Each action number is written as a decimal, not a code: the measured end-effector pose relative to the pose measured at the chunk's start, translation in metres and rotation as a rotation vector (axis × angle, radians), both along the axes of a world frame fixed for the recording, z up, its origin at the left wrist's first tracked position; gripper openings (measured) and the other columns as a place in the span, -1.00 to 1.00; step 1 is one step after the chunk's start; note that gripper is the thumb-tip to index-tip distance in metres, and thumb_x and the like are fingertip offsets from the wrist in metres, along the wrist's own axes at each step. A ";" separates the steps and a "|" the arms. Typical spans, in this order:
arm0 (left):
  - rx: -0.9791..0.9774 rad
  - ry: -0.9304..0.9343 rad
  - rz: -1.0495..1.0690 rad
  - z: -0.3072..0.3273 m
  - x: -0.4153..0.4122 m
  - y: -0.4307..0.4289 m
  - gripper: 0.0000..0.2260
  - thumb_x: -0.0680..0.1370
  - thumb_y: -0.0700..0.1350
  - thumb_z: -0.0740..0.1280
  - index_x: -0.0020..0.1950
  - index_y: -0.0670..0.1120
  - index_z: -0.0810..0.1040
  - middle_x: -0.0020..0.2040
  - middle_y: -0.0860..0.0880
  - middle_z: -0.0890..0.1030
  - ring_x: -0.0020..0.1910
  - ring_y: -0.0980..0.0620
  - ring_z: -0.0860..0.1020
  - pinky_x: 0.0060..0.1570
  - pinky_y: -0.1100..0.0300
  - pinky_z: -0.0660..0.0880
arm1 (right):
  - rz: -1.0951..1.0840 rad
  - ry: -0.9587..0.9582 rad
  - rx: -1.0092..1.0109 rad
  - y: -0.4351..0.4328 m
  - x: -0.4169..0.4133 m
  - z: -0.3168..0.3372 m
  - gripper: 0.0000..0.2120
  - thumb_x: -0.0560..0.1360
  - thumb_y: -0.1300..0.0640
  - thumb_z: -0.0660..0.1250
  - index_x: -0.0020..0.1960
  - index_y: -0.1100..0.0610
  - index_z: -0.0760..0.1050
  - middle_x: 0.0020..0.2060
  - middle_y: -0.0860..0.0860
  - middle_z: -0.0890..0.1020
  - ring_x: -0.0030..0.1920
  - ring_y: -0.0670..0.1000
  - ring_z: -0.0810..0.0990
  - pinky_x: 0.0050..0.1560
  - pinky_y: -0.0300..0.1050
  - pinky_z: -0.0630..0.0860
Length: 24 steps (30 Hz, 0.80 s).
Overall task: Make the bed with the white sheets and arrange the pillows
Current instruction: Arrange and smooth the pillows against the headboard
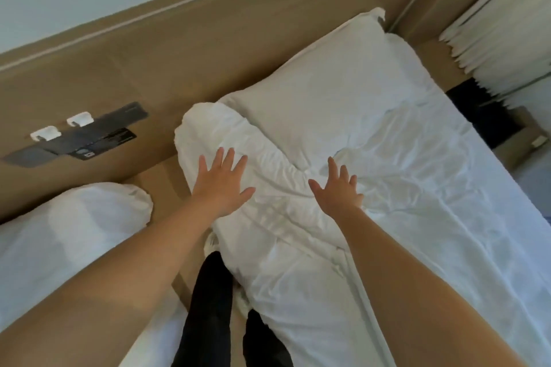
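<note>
At the near side of the bed, both hands lie palm down on the crumpled white sheet.

The left hand is wide open with its fingers spread and straight. It rests on the bunched, rolled edge of the sheet. The right hand is also open with its fingers fanned. It rests on the sheet just beside a deep crease. Neither hand holds anything.

The pillow lies beyond both hands, against the tan headboard. Its lower edge is near the right fingertips. The sheet overlaps the pillow's near corner.

A second bed with white bedding stands to the left.
</note>
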<state>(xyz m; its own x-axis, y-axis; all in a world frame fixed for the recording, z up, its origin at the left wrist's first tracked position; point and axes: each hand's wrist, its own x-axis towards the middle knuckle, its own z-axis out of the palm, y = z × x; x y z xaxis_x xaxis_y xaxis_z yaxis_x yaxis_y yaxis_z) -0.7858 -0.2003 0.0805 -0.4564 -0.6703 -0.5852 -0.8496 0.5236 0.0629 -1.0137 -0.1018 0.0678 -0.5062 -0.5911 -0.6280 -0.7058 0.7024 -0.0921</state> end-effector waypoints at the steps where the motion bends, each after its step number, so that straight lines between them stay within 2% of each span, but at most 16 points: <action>1: 0.012 0.001 -0.033 -0.011 -0.014 -0.017 -0.29 0.58 0.35 -0.04 0.59 0.04 -0.21 0.59 -0.08 -0.22 0.55 -0.14 -0.26 0.49 -0.24 -0.17 | -0.065 -0.030 -0.005 -0.011 -0.009 -0.011 -0.25 0.57 -0.30 0.10 0.58 -0.13 -0.24 0.59 0.03 -0.05 0.56 0.24 -0.06 0.42 0.35 0.18; 4: 0.053 -0.034 -0.100 -0.064 -0.051 -0.072 -0.20 0.52 0.42 0.02 0.59 0.05 -0.23 0.59 -0.09 -0.25 0.55 -0.17 -0.27 0.48 -0.26 -0.14 | -0.304 -0.167 -0.067 -0.055 -0.031 -0.061 -0.14 0.52 -0.28 0.24 0.58 -0.12 -0.23 0.57 0.07 0.02 0.55 0.24 0.04 0.41 0.30 0.25; 8: 0.122 -0.183 -0.146 -0.179 -0.076 -0.140 -0.01 0.40 0.52 0.10 0.56 0.05 -0.34 0.56 -0.12 -0.34 0.53 -0.23 -0.30 0.41 -0.38 -0.08 | -0.690 -0.357 -0.179 -0.129 -0.047 -0.161 0.04 0.45 -0.21 0.42 0.58 -0.04 -0.27 0.53 0.19 0.12 0.48 0.23 0.24 0.38 0.16 0.29; 10: 0.167 -0.227 -0.143 -0.239 -0.078 -0.160 0.07 0.35 0.54 0.16 0.53 0.05 -0.42 0.53 -0.12 -0.41 0.51 -0.25 -0.35 0.36 -0.45 -0.07 | -0.881 -0.399 -0.182 -0.163 -0.050 -0.212 0.15 0.39 -0.26 0.45 0.56 -0.05 -0.37 0.56 0.19 -0.02 0.50 0.27 0.18 0.41 0.24 0.26; 12: 0.181 -0.219 -0.157 -0.293 -0.075 -0.170 0.14 0.30 0.57 0.18 0.50 0.04 -0.48 0.52 -0.13 -0.44 0.50 -0.26 -0.38 0.31 -0.50 -0.10 | -1.025 -0.377 -0.160 -0.191 -0.050 -0.261 0.29 0.27 -0.36 0.48 0.51 -0.11 -0.47 0.56 0.16 -0.24 0.53 0.33 0.00 0.40 0.38 0.19; 14: 0.170 -0.211 -0.173 -0.335 -0.073 -0.173 0.20 0.24 0.60 0.18 0.46 0.02 -0.54 0.50 -0.14 -0.46 0.48 -0.26 -0.41 0.28 -0.54 -0.15 | -1.131 -0.336 -0.152 -0.207 -0.050 -0.301 0.40 0.12 -0.44 0.50 0.45 -0.19 -0.55 0.54 0.15 -0.30 0.54 0.33 -0.11 0.37 0.46 0.17; 16: 0.156 -0.204 -0.179 -0.367 -0.073 -0.174 0.24 0.21 0.62 0.15 0.40 -0.01 -0.62 0.47 -0.17 -0.51 0.45 -0.27 -0.46 0.24 -0.56 -0.21 | -1.202 -0.298 -0.144 -0.215 -0.052 -0.329 0.45 0.04 -0.47 0.50 0.43 -0.19 -0.57 0.54 0.14 -0.29 0.55 0.26 -0.16 0.39 0.45 0.13; 19: 0.085 -0.149 -0.171 -0.394 -0.079 -0.177 0.25 0.19 0.65 0.09 0.29 -0.05 -0.72 0.43 -0.21 -0.55 0.43 -0.30 -0.48 0.21 -0.57 -0.24 | -1.279 -0.250 -0.187 -0.221 -0.059 -0.347 0.42 0.12 -0.39 0.54 0.50 -0.12 -0.48 0.55 0.15 -0.22 0.56 0.19 -0.09 0.46 0.35 0.05; 21: 0.064 -0.106 -0.158 -0.404 -0.083 -0.176 0.23 0.19 0.65 0.05 0.27 -0.06 -0.74 0.44 -0.23 -0.54 0.44 -0.32 -0.46 0.20 -0.57 -0.25 | -1.347 -0.191 -0.292 -0.222 -0.058 -0.353 0.32 0.16 -0.31 0.57 0.56 -0.07 -0.30 0.54 0.17 -0.03 0.52 0.20 0.10 0.44 0.27 0.12; 24: 0.079 -0.110 -0.180 -0.399 -0.080 -0.174 0.21 0.22 0.63 0.05 0.30 -0.07 -0.71 0.44 -0.24 -0.52 0.44 -0.34 -0.45 0.20 -0.57 -0.25 | -1.437 -0.105 -0.473 -0.222 -0.046 -0.353 -0.04 0.29 -0.17 0.56 0.48 0.02 0.09 0.36 0.12 0.35 0.33 0.17 0.39 0.27 0.05 0.32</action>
